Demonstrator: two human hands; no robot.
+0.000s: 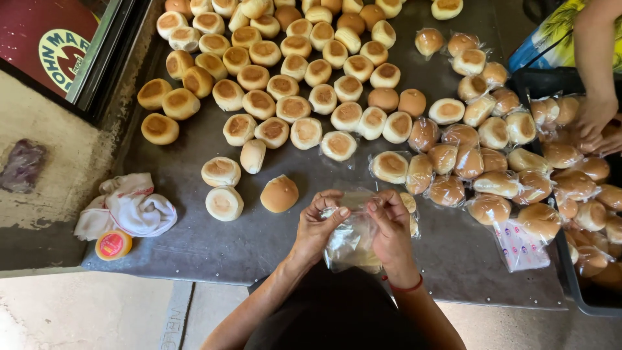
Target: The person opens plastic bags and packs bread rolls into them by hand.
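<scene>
Both hands pinch the clear bag [350, 241] (mouth up, hanging lengthwise).

Grey metal tabletop [214, 249], worn. Bare round buns [278, 71], many, spread over its upper left; three lie apart, nearer. Buns in clear wrappers [466, 162], heaped at right. Dark crate [570, 285] at right edge, holding more wrapped buns. Crumpled white cloth [133, 210] at left corner, small orange-lidded jar [113, 244] just beside it. Printed packet [518, 246] near the crate.

Bare buns [278, 71] left, bagged buns [479, 162] right (perhaps crated)
</scene>
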